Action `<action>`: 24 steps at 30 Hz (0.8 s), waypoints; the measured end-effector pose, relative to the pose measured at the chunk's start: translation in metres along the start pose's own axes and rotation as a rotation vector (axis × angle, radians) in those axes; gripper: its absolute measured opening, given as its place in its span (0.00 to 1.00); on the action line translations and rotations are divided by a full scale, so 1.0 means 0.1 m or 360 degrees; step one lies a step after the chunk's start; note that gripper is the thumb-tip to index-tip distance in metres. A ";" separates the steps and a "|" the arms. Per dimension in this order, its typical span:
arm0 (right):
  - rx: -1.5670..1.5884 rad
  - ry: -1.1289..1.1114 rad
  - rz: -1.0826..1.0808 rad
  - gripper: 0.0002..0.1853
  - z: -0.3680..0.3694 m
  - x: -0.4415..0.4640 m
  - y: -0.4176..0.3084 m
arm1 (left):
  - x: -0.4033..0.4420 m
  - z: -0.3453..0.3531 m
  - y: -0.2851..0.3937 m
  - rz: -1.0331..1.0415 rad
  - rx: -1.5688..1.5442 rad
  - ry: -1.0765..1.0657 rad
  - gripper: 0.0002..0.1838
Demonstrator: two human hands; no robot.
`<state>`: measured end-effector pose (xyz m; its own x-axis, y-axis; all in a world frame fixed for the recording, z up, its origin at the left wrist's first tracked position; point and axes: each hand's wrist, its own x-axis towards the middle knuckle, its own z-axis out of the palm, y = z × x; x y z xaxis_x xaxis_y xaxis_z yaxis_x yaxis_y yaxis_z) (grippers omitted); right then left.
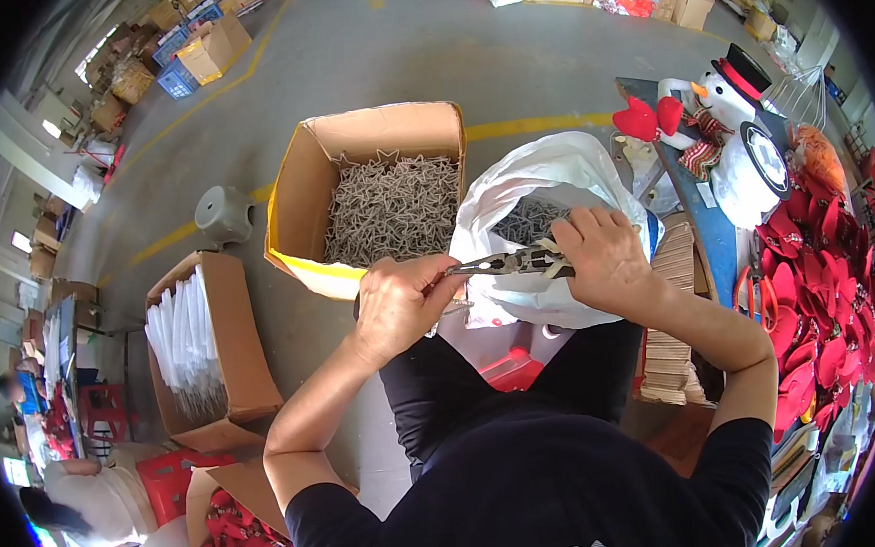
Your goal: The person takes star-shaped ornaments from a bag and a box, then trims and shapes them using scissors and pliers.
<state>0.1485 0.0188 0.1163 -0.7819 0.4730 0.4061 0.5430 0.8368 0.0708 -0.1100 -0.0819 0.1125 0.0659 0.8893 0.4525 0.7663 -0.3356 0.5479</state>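
My right hand (605,253) is wrapped round a pair of pliers (505,263), whose jaws point left. At the jaw tips, the thumb and fingers of my left hand (404,294) pinch a small wire star (457,307), mostly hidden by the fingers. Both hands are above my lap, in front of an open cardboard box (292,192) and a white plastic bag (492,185). Many grey wire stars (394,211) fill the box. Inside the bag lies a heap of dark grey wire pieces (526,220), partly covered by its folds.
To the left stand a carton (239,336) of white-wrapped pieces and a grey stool (224,216). On the right, a blue table (710,232) carries a snowman figure (727,95), red fabric pieces (810,301) and orange-handled pliers (757,299). Another person (96,500) sits at lower left.
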 end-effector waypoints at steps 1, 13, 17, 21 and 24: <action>0.0036 -0.0002 -0.0015 0.16 0.01 -0.01 0.02 | -0.01 0.00 0.01 -0.0035 -0.0014 -0.0041 0.05; 0.0009 -0.0174 -0.0294 0.18 -0.79 -0.26 -0.14 | -0.42 -0.33 0.58 0.0340 0.0340 -0.0616 0.08; 0.0036 -0.0287 -0.0335 0.17 -0.86 -0.44 -0.23 | -0.59 -0.37 0.70 0.0352 0.0365 -0.0885 0.10; 0.0087 -0.0341 -0.0313 0.18 -0.90 -0.49 -0.26 | -0.64 -0.38 0.70 0.0342 0.0292 -0.0998 0.10; 0.0139 -0.0393 -0.0276 0.19 -0.91 -0.51 -0.27 | -0.65 -0.39 0.70 0.0368 0.0312 -0.1067 0.09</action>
<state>0.2016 -0.0526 0.1766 -0.9171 0.3649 0.1605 0.3750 0.9263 0.0370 -0.0852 -0.1750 0.1491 0.5684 0.8225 -0.0208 0.7816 -0.5318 0.3260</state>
